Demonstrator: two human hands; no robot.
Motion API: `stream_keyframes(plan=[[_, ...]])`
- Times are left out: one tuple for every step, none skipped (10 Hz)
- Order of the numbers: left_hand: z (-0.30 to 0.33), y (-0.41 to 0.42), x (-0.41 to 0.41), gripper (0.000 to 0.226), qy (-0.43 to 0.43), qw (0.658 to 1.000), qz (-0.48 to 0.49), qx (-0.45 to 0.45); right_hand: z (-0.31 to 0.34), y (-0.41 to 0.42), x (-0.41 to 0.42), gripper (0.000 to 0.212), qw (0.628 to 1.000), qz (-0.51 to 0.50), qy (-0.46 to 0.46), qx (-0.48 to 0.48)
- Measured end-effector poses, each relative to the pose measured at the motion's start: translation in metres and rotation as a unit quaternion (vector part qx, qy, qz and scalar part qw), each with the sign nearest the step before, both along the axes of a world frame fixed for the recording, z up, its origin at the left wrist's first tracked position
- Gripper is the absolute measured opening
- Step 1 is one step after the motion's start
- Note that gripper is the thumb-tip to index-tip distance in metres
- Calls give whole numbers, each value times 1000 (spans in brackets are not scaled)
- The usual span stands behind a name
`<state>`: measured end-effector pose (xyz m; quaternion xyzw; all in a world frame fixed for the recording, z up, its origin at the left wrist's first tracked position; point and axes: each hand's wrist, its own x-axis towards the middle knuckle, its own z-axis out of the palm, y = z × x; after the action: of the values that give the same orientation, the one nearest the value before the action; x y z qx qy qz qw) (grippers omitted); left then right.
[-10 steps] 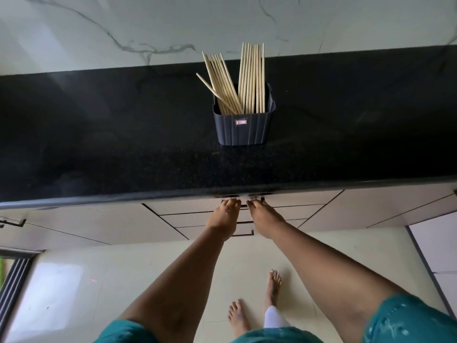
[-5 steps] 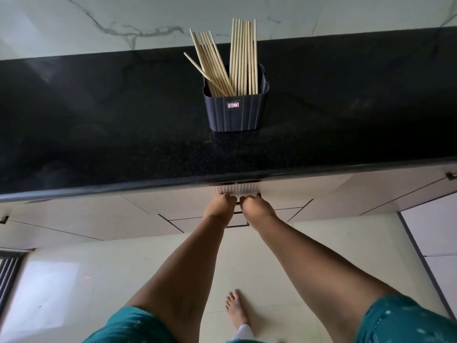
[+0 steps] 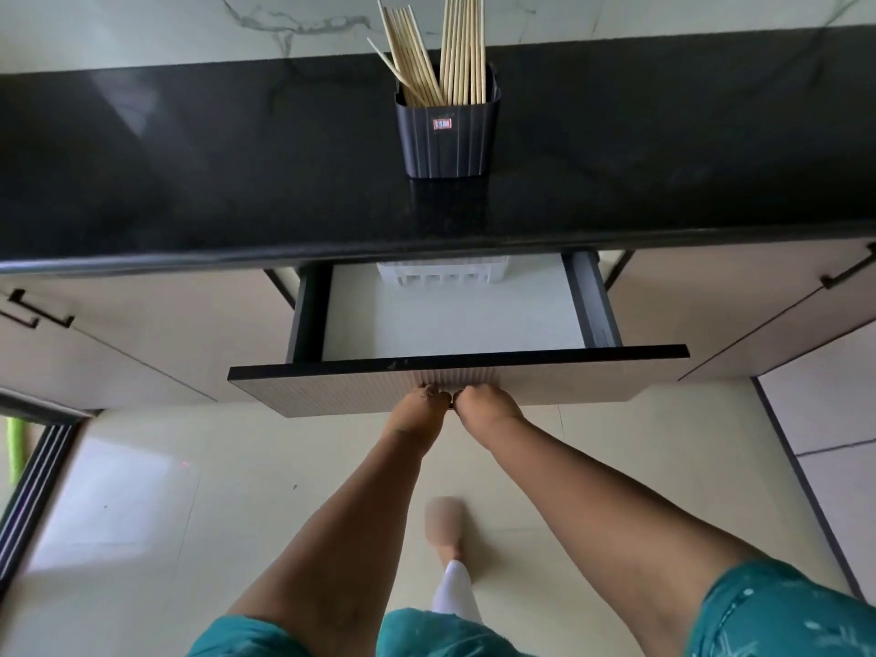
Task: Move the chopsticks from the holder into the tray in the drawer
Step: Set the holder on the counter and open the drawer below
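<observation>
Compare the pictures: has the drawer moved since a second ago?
Yes. The drawer has slid out from under the fixed black countertop toward the person, pulled by both hands, exposing the white tray at its back.

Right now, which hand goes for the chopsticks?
Right hand, marginally: the holder stands slightly right of both hands. Left hand grips the drawer front too; either must let go.

Single head cam, wide-angle, looking steeply forward and down from above the counter (image 3: 189, 182). Far edge: marble wall (image 3: 142, 26). Centre: open drawer (image 3: 450, 324). Near edge: forearms and floor (image 3: 142, 490). Straight lines bow toward the frame edges. No second view to overlap.
</observation>
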<state>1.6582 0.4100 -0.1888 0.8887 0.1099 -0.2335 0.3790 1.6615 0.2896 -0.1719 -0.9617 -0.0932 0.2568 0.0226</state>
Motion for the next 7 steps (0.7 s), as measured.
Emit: stream_keyframes(plan=[[-2, 2, -30, 31, -16, 998, -52, 36, -1, 1, -37, 30, 1000, 3, -3, 1], [-8, 6, -89, 28, -25, 994, -89, 63, -5, 2, -93, 29, 1000, 5, -9, 11], [-6, 7, -125, 33, 2, 999, -12, 31, -7, 4, -124, 28, 1000, 8, -4, 13], [-7, 9, -161, 40, -49, 988, -99, 107, -6, 6, -160, 28, 1000, 4, 20, 17], [-4, 9, -182, 37, -48, 987, -106, 106, -6, 7, -178, 29, 999, 3, 31, 16], [-8, 11, -210, 29, -43, 983, -140, 113, -6, 10, -204, 31, 999, 2, 38, 6], [-8, 14, -226, 29, -38, 982, -145, 114, -5, 14, -219, 32, 999, 6, 40, -3]])
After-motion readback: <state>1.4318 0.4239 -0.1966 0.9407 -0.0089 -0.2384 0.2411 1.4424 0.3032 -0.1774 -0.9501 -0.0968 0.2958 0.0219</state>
